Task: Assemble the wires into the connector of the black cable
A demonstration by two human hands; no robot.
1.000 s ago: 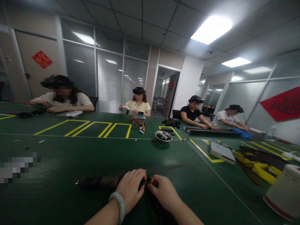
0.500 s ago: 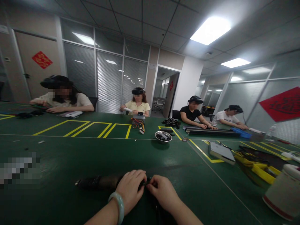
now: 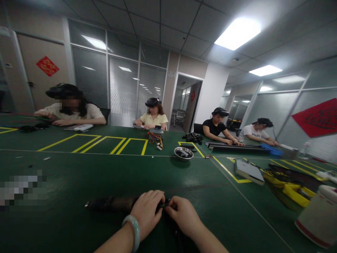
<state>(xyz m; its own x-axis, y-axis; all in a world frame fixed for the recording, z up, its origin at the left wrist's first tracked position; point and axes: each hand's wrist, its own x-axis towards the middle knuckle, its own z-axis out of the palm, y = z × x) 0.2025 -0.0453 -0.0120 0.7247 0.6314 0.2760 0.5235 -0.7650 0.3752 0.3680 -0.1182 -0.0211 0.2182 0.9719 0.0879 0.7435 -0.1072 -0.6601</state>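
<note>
A long dark object (image 3: pixel 113 204), black with a brownish middle and a small bright tip at its left end, lies on the green table in front of me. My left hand (image 3: pixel 147 209), a pale green bangle at its wrist, curls closed over the right end of this object. Close beside it, my right hand (image 3: pixel 183 213) is closed, thumb and forefinger pinched on a small black part at the same end. What exactly the fingertips hold is hidden between the hands. Something dark also lies below my right hand, too dim to make out.
Beyond my hands stands a metal bowl (image 3: pixel 183 154) of dark parts. To the right are a silver box (image 3: pixel 249 171), a yellow-and-black tool bag (image 3: pixel 295 191) and a white container (image 3: pixel 319 216). Several people work across the table, near a grey device with coloured wires (image 3: pixel 156 131).
My hands and the dark object stay almost in place. Across the table, the person in pale yellow has lowered the white item and turned their head slightly.
</note>
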